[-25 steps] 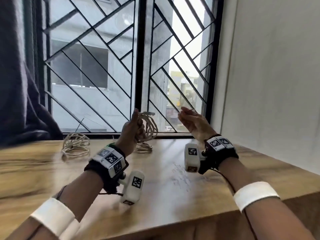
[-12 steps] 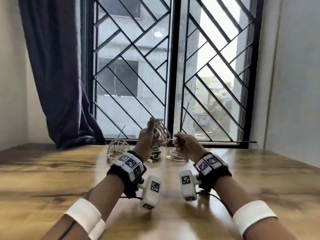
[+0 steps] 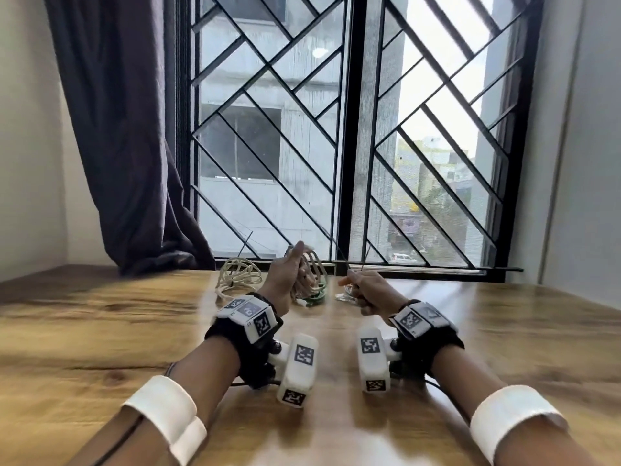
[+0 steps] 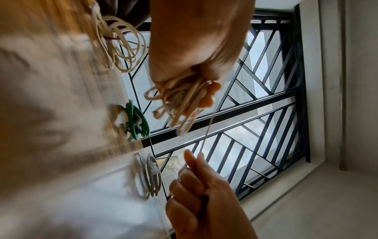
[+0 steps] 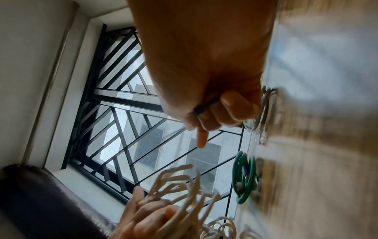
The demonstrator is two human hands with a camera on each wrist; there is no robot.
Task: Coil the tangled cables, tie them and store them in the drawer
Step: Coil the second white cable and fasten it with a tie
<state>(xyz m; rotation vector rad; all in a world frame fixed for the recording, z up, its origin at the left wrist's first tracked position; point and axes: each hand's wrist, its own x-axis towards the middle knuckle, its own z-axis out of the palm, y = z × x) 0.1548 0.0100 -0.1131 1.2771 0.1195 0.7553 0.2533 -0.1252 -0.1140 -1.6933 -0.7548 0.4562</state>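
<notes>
**Status: third coil in tying; storage not started**

Table (image 3: 100,331): wooden top, running back to the window (image 3: 353,163). The near and side areas are bare, giving the arms free travel. The far edge meets the window frame and grille, so forward reach is limited. A curtain (image 3: 127,146) hangs at the far left.

Cream coil (image 3: 239,274): lies on the table by the window, left of the hands. It appears bundled.

Green coil (image 3: 316,295): lies on the table between the hands, partly hidden. A grey coil (image 4: 150,176) lies just right of it.

Held coil (image 4: 184,100): cream, raised above the table, loops hanging loose. Judged not yet cinched.

Left hand (image 3: 285,280): fingers curled round the held coil, thumb raised.

Right hand (image 3: 368,290): closed round a thin dark tie (image 4: 206,134), which runs to the held coil.

Remaining: cinch the tie, then store all coils. No drawer is in view.
</notes>
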